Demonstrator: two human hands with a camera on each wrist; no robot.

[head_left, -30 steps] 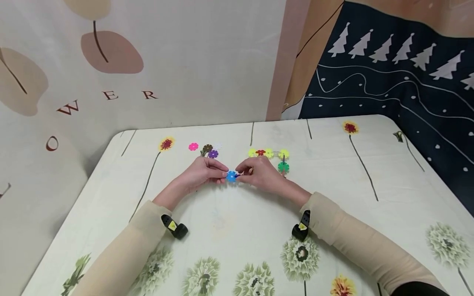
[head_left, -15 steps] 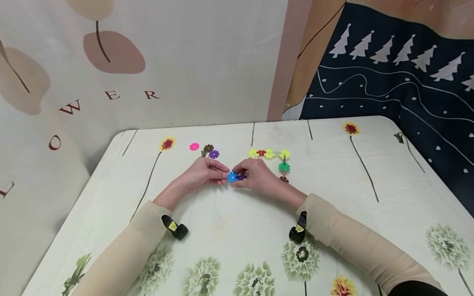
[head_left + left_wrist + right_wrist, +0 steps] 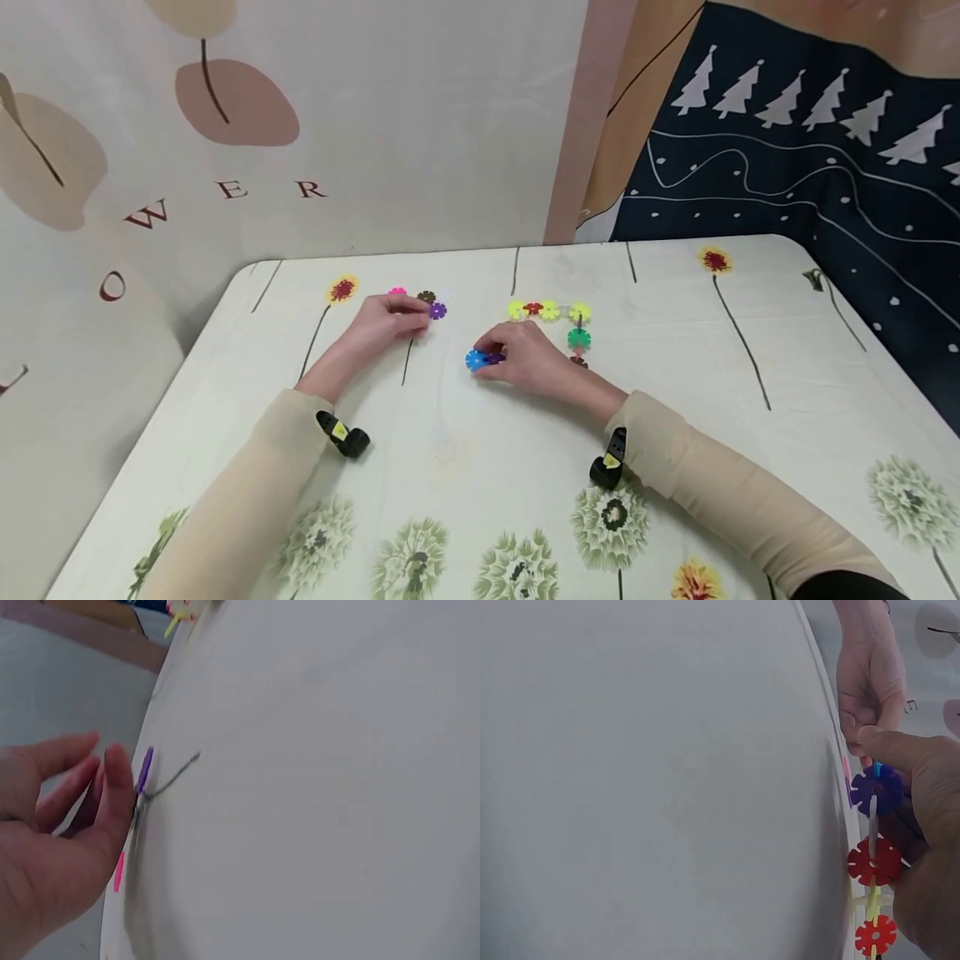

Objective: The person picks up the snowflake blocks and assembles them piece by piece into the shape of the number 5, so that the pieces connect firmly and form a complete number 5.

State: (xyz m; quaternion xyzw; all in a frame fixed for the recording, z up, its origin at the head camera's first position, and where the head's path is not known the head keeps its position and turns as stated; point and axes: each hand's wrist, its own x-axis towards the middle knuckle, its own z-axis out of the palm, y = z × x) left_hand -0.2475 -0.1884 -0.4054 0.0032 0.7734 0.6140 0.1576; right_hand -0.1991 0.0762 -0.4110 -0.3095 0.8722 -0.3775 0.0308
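Observation:
My right hand (image 3: 528,354) pinches a blue snowflake disc (image 3: 476,360) joined to a purple disc (image 3: 876,790). In the right wrist view, a whitish disc (image 3: 874,814) stands edge-on against that purple one, with red discs (image 3: 874,862) in line below. My left hand (image 3: 390,321) is over the loose discs at the back left, thumb and fingers apart with nothing between them. Its fingertips overlap a loose purple disc (image 3: 438,311) in the head view. A brown disc (image 3: 427,296) and a pink disc (image 3: 397,292) lie partly hidden behind that hand.
Behind my right hand, a bent chain of joined discs lies on the table, with a yellow disc (image 3: 550,311), a red disc (image 3: 532,308) and a green disc (image 3: 578,338). The flower-print tablecloth (image 3: 442,500) reaches back to a pale curtain (image 3: 420,150).
My left hand has let go of the blue disc and moved back and left to the loose discs. The right hand has stayed nearly in place, holding the joined blue and purple discs.

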